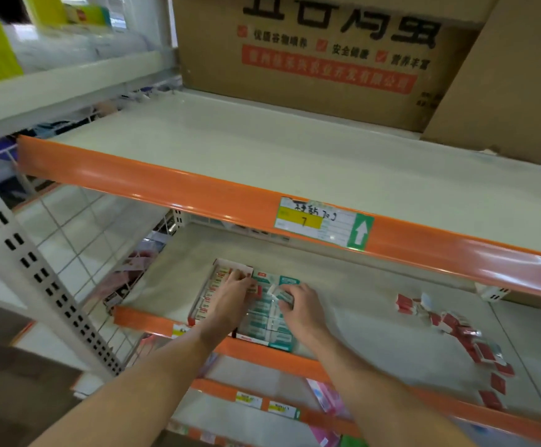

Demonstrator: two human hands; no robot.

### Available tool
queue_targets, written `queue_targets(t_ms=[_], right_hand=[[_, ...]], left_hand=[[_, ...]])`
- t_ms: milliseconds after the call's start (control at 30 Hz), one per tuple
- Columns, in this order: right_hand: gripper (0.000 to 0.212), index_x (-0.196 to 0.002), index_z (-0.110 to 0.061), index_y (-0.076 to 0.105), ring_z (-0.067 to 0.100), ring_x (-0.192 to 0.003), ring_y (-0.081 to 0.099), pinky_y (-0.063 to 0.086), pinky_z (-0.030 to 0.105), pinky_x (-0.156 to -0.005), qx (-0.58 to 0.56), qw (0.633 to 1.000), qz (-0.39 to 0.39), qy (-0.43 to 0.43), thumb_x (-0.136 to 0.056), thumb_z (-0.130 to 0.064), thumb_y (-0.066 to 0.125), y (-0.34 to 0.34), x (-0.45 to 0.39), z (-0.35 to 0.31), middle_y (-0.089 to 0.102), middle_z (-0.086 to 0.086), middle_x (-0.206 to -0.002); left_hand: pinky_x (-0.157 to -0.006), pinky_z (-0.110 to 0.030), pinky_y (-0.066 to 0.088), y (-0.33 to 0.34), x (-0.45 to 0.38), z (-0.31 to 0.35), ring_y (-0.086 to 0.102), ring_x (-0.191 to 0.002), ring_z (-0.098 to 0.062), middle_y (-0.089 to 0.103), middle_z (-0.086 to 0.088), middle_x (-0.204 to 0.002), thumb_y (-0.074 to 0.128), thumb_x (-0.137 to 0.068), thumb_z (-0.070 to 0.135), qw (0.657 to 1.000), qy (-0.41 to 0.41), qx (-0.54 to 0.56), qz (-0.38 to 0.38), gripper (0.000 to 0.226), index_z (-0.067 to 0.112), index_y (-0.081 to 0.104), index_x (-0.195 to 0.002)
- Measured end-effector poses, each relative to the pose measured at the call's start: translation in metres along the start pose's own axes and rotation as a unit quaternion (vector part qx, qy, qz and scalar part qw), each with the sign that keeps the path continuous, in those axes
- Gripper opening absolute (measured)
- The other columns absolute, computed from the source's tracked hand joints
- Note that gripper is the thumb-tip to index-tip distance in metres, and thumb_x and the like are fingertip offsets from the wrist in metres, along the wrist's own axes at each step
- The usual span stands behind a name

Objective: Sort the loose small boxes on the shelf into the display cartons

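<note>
Both bare forearms reach in from the bottom edge toward the middle shelf [375,317]. Above the fingers runs the upper shelf [262,150], orange-edged, carrying a price label [324,224] on its lip and a large brown carton [314,53] at the back. Under the fingers sit two display cartons side by side, touching: a red-and-white carton [212,290] below the left hand [232,300] and a teal carton [270,321] below the right hand [298,309]. Left fingers are curled down onto the small boxes at the far end of the red carton; whether they pinch one cannot be told. Right fingers are curled round a teal small box [284,297], held just above the teal carton. Well to the right of the right fingers, loose red small boxes [456,330] lie scattered in a trail across the shelf.
</note>
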State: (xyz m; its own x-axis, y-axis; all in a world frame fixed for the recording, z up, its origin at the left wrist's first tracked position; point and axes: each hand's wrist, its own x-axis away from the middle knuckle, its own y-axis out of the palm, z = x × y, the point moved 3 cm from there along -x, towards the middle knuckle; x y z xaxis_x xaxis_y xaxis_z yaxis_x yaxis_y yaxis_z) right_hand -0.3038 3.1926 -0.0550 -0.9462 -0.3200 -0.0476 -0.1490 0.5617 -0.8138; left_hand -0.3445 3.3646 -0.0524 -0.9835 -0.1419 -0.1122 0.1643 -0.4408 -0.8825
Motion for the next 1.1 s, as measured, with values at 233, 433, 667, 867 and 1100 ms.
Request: queue_targets(t_ms=[233, 433, 667, 867, 1100], right_hand=[[0.037, -0.133, -0.022, 0.060, 0.015, -0.123, 0.047, 0.036, 0.025, -0.104, 0.007, 1.000, -0.005, 0.000, -0.096, -0.023, 0.062, 0.020, -0.011, -0.035, 0.055, -0.003, -0.128], [0.040, -0.135, -0.019, 0.058, 0.016, -0.120, 0.051, 0.042, 0.032, -0.105, 0.011, 1.000, -0.013, 0.018, -0.096, -0.025, 0.061, 0.033, -0.019, -0.052, 0.055, -0.003, -0.129], [0.039, -0.135, -0.019, 0.058, 0.017, -0.117, 0.052, 0.045, 0.032, -0.099, 0.025, 0.999, -0.012, 0.040, -0.097, -0.025, 0.059, 0.035, -0.028, -0.059, 0.055, -0.001, -0.126], [0.038, -0.135, -0.018, 0.058, 0.017, -0.121, 0.049, 0.042, 0.031, -0.104, 0.034, 0.998, 0.000, 0.048, -0.097, -0.023, 0.059, 0.036, -0.029, -0.055, 0.055, -0.002, -0.128], [0.036, -0.132, -0.020, 0.059, 0.015, -0.122, 0.048, 0.040, 0.031, -0.106, 0.035, 0.998, 0.005, 0.046, -0.096, -0.021, 0.059, 0.038, -0.021, -0.055, 0.054, -0.004, -0.128]], left_hand=[[-0.089, -0.028, 0.047, -0.015, -0.009, -0.035, 0.055, -0.106, -0.011, 0.058, 0.008, -0.116, 0.056, -0.091, 0.026, 1.000, 0.014, 0.011, 0.025, 0.017, 0.037, 0.067, -0.097], [-0.100, -0.032, 0.044, -0.017, -0.021, -0.050, 0.045, -0.119, -0.016, 0.050, 0.005, -0.127, 0.053, -0.092, 0.017, 0.999, 0.015, 0.048, -0.006, 0.035, 0.027, 0.063, -0.124], [-0.102, -0.034, 0.042, -0.017, -0.037, -0.051, 0.051, -0.116, -0.018, 0.056, 0.002, -0.126, 0.053, -0.087, 0.013, 0.998, 0.019, 0.048, -0.043, 0.041, 0.030, 0.064, -0.124], [-0.094, -0.034, 0.049, -0.018, -0.033, -0.051, 0.059, -0.106, -0.015, 0.060, 0.005, -0.124, 0.048, -0.091, 0.011, 0.997, -0.010, 0.067, -0.022, 0.044, 0.030, 0.053, -0.131], [-0.093, -0.032, 0.048, -0.021, -0.032, -0.050, 0.058, -0.102, -0.011, 0.062, 0.009, -0.119, 0.050, -0.092, 0.012, 0.998, 0.009, 0.068, -0.014, 0.039, 0.033, 0.057, -0.125]])
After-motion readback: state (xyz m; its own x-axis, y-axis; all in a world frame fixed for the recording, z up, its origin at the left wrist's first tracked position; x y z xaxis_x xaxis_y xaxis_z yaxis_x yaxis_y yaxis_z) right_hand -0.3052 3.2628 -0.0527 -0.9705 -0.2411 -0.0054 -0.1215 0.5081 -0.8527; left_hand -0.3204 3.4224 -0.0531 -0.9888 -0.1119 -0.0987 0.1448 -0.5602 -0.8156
